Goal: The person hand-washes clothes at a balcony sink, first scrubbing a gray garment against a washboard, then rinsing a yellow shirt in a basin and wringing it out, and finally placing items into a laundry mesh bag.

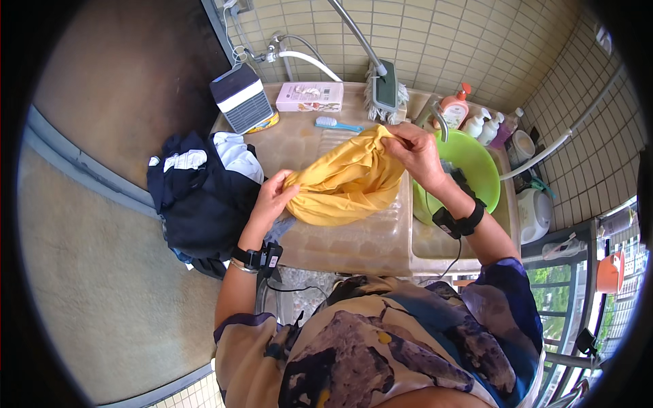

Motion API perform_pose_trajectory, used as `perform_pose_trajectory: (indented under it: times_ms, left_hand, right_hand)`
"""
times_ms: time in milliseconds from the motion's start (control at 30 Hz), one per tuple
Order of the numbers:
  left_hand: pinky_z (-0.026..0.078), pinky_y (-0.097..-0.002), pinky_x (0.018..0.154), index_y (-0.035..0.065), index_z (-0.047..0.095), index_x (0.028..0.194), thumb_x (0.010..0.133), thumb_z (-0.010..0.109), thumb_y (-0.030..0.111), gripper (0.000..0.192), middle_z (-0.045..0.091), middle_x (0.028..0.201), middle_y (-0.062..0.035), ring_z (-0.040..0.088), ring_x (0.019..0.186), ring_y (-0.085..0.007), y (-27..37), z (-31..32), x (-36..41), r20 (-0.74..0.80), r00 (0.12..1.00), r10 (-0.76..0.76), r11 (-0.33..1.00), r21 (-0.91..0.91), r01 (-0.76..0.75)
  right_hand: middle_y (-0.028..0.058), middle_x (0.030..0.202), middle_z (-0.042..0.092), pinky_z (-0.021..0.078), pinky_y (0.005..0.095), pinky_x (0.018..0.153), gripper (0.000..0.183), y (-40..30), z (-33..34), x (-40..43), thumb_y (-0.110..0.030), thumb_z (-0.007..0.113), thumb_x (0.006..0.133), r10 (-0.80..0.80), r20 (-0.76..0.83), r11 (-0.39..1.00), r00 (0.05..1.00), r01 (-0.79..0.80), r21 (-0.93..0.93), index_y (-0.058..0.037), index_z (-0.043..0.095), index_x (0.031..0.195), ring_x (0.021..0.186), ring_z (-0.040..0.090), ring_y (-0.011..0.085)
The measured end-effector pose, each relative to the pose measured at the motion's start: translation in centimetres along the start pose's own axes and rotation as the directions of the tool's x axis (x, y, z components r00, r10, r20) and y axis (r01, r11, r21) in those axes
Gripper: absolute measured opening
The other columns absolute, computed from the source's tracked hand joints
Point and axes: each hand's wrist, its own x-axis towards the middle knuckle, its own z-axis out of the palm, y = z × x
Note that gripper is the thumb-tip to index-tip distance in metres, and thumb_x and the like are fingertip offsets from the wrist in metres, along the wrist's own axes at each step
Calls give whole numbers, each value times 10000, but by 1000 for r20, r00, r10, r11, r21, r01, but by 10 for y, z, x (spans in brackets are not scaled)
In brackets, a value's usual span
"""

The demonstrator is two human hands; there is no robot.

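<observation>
A yellow cloth garment (352, 178) hangs in folds between my two hands, above the ribbed washboard part of the laundry sink (347, 250). My left hand (275, 199) pinches its left end between thumb and fingers. At the upper right end, my right hand (416, 153) grips a gathered edge. Beneath my right forearm stands a lime-green basin (474, 163) in the sink bowl; dark and grey cloth inside it is partly hidden by the arm. Left of my left hand lies a pile of dark clothes (209, 214), with a white garment (237, 155) among them.
Behind the garment lies a blue scrub brush (339, 124). A small air cooler (242, 99), a pink box (309, 97) and a mop head (385, 92) stand along the back. Near the metal tap (441, 120) are an orange pump bottle (453, 107) and white pump bottles (482, 125).
</observation>
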Motion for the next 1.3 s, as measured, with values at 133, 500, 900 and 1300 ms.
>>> perform_pose_trajectory:
  times_ms: [133, 500, 900, 1300]
  left_hand:
    - [472, -223, 798, 16, 572, 1109, 924, 590, 133, 220, 618, 1026, -14, 581, 906, -70, 11, 5, -4, -14, 980, -199, 943, -274, 188]
    - [462, -242, 842, 10, 576, 1129, 886, 634, 88, 261, 618, 1058, -18, 579, 960, -87, -30, 34, -4, 78, 969, -236, 878, -410, 247]
    - [518, -372, 853, 38, 535, 1223, 943, 561, 218, 334, 619, 1108, -68, 622, 996, -194, -45, 55, -18, 186, 921, -343, 743, -547, 387]
    - [366, -349, 1042, -6, 395, 1360, 895, 463, 584, 754, 492, 1349, -83, 480, 1223, -170, -27, 71, 5, 371, 887, -275, 689, -567, 451]
  right_hand:
    - [20, 829, 651, 458, 224, 670, 184, 18, 1, -6, -82, 631, 866, 222, 163, 974, 961, -227, 10, 25, 651, 1014, 723, 540, 47]
    - [136, 828, 661, 529, 293, 686, 221, 60, 37, -59, -41, 621, 805, 258, 10, 966, 966, -258, -30, -15, 644, 1024, 738, 643, 188]
    - [28, 717, 628, 482, 210, 499, 282, 45, 103, -61, -339, 616, 908, 699, 585, 241, 411, -906, 349, -65, 631, 842, 582, 600, 96]
    - [-45, 1069, 613, 501, 264, 722, 321, -18, 44, -20, -130, 572, 931, 386, 639, 108, 665, -721, 685, -207, 522, 1239, 942, 595, 92]
